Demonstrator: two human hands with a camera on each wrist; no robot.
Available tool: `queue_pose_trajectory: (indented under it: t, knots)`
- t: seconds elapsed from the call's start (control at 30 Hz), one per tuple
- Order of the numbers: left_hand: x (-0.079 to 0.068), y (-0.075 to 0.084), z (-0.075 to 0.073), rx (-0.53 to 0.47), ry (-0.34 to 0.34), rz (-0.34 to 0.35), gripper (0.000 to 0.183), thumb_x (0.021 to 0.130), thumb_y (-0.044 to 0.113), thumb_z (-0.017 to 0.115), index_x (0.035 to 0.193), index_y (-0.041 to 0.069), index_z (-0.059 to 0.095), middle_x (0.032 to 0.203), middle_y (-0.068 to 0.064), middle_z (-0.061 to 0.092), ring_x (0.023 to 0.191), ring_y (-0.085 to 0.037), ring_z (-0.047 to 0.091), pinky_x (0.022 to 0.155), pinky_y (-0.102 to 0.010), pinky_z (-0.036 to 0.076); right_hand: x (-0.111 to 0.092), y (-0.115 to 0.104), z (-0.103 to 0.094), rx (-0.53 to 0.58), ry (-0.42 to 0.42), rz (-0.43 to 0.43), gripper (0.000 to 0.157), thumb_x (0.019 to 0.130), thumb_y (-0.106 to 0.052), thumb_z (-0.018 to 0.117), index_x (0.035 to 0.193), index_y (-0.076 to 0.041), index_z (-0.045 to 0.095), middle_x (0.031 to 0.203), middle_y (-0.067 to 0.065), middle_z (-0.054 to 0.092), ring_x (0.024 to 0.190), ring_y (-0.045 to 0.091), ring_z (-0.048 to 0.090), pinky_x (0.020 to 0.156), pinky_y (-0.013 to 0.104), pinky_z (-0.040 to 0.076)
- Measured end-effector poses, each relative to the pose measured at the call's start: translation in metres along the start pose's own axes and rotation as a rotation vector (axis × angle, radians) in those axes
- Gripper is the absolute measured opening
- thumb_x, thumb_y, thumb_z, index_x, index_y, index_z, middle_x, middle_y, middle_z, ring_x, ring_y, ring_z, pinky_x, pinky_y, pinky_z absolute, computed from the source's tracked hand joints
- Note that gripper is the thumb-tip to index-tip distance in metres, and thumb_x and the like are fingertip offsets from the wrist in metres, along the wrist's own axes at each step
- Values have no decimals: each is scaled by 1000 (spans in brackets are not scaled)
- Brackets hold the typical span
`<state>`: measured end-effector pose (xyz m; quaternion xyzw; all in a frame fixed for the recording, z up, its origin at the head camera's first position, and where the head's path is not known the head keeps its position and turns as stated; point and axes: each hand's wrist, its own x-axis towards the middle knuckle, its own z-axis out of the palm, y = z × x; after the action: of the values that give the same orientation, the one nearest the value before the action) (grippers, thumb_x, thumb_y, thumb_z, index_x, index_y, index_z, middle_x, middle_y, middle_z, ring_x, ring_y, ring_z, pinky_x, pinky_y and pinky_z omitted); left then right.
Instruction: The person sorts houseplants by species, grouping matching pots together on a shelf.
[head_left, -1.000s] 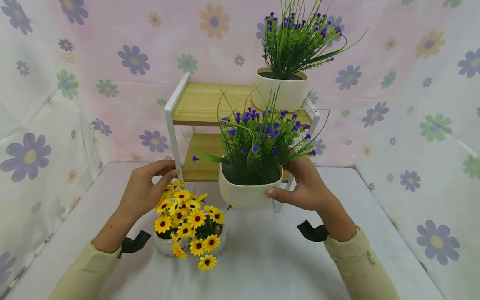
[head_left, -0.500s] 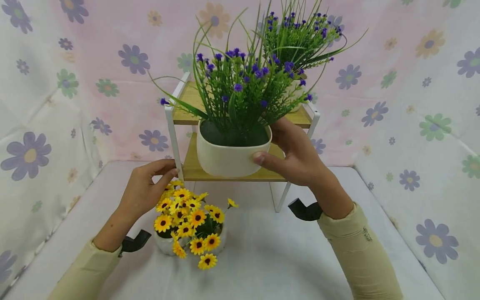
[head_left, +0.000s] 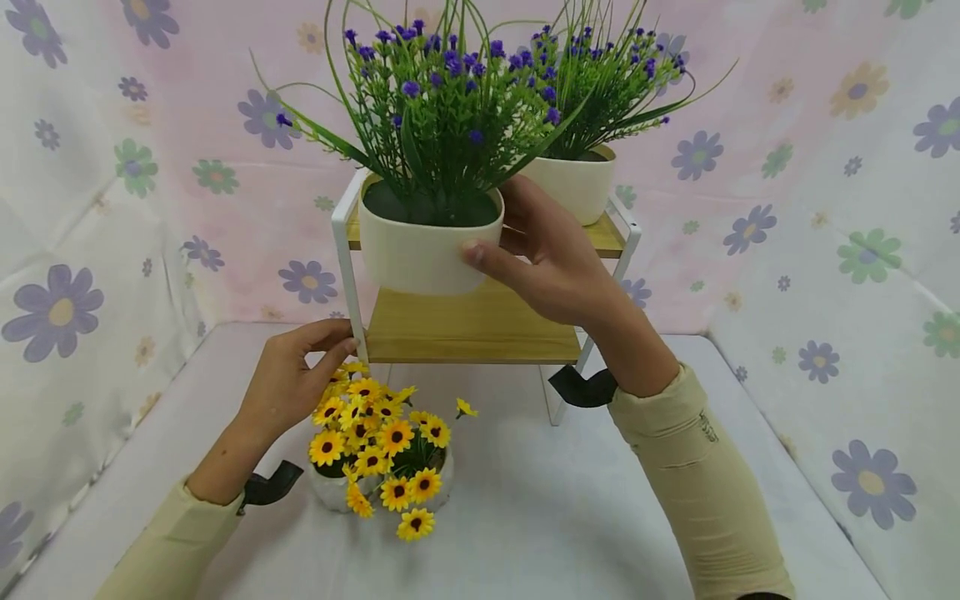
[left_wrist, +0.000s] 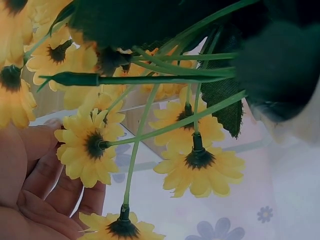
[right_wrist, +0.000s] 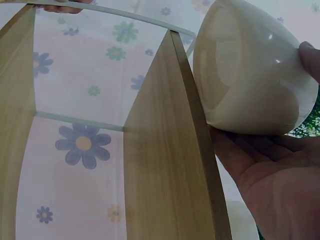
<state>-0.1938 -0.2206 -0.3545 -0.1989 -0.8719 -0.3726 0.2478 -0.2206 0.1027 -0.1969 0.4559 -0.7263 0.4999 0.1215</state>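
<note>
My right hand (head_left: 558, 258) grips the right side of a cream flowerpot (head_left: 427, 258) planted with purple flowers and green grass. The pot is upright in the head view, in front of the upper board's left part. The right wrist view shows the pot's underside beside the upper board (right_wrist: 160, 145); whether they touch, I cannot tell. At the left, my left hand (head_left: 288, 375) holds the white front leg (head_left: 349, 292) of a two-tier wooden shelf (head_left: 472, 329) between thumb and fingers. Yellow flowers (left_wrist: 90, 145) partly hide that hand in the left wrist view.
A second cream pot (head_left: 573, 187) with purple flowers stands on the upper board's right end. Yellow artificial flowers (head_left: 395, 437) in pale pots stand on the white cloth (head_left: 570, 500) before the shelf's left side. Flower-printed fabric (head_left: 247, 200) encloses the back and sides.
My right hand has lifted the cream flowerpot up and to the left, from before the lower board to upper-board height. The left hand keeps its place on the shelf leg.
</note>
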Motion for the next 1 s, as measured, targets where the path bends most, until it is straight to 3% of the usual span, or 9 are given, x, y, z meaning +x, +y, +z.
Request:
queue_pose_trajectory:
  t: [0.1, 0.23, 0.33, 0.4, 0.6, 0.7, 0.8, 0.9, 1.0]
  knots:
    - [0, 0, 0, 2, -1, 0, 23, 104, 8, 69, 125, 6, 76, 107, -9, 81, 99, -31, 78, 82, -4, 44, 8, -3, 2, -23, 6, 67, 60, 101, -9, 71, 154, 0, 45, 144, 14, 61, 132, 24, 65, 107, 38, 54]
    - [-1, 0, 0, 10, -6, -4, 22, 104, 8, 69, 125, 6, 76, 107, -9, 81, 99, -30, 78, 82, -9, 49, 17, -3, 4, -42, 8, 148, 61, 103, -12, 70, 157, 0, 43, 144, 13, 61, 134, 23, 63, 109, 37, 53]
    - [-1, 0, 0, 13, -9, -7, 23, 104, 8, 69, 125, 5, 76, 107, -9, 81, 100, -30, 78, 83, -26, 60, 22, -4, 4, -59, 13, 199, 65, 105, -18, 69, 160, -2, 39, 146, 12, 60, 137, 23, 61, 109, 38, 53]
    - [-1, 0, 0, 14, -10, -7, 23, 104, 8, 69, 125, 5, 76, 107, -9, 81, 100, -30, 78, 83, -32, 61, 26, -4, 4, -78, 18, 221, 67, 106, -20, 69, 162, -2, 37, 149, 12, 58, 139, 22, 60, 109, 37, 53]
    - [-1, 0, 0, 14, -3, -2, 22, 104, 8, 69, 124, 5, 76, 106, -9, 81, 98, -30, 78, 83, -11, 50, 39, -2, 9, -115, 40, 283, 71, 107, -25, 67, 164, -2, 33, 152, 11, 56, 140, 19, 59, 110, 32, 52]
    - [-1, 0, 1, 14, -3, -3, 22, 104, 8, 69, 125, 5, 76, 107, -9, 81, 98, -30, 78, 83, -28, 61, 46, 1, 11, -113, 53, 293, 70, 107, -24, 66, 164, -1, 31, 153, 12, 55, 141, 19, 57, 111, 31, 50]
    - [-1, 0, 1, 16, -5, -2, 23, 104, 9, 69, 125, 5, 76, 108, -10, 81, 99, -30, 78, 81, -48, 63, 50, 4, 12, -127, 65, 303, 70, 107, -22, 66, 164, 0, 31, 155, 12, 54, 144, 18, 54, 113, 29, 47]
    - [0, 0, 2, 12, -1, 0, 23, 104, 8, 69, 125, 4, 76, 107, -11, 80, 98, -31, 78, 81, -30, 62, 55, 5, 14, -132, 73, 314, 71, 107, -22, 66, 163, 2, 30, 156, 13, 53, 146, 17, 52, 115, 28, 45]
    - [0, 0, 2, 11, 1, -1, 22, 104, 8, 69, 125, 4, 76, 107, -11, 81, 98, -31, 78, 81, -10, 50, 59, 7, 15, -139, 81, 335, 71, 107, -23, 65, 164, 2, 30, 158, 13, 52, 147, 17, 51, 115, 27, 44]
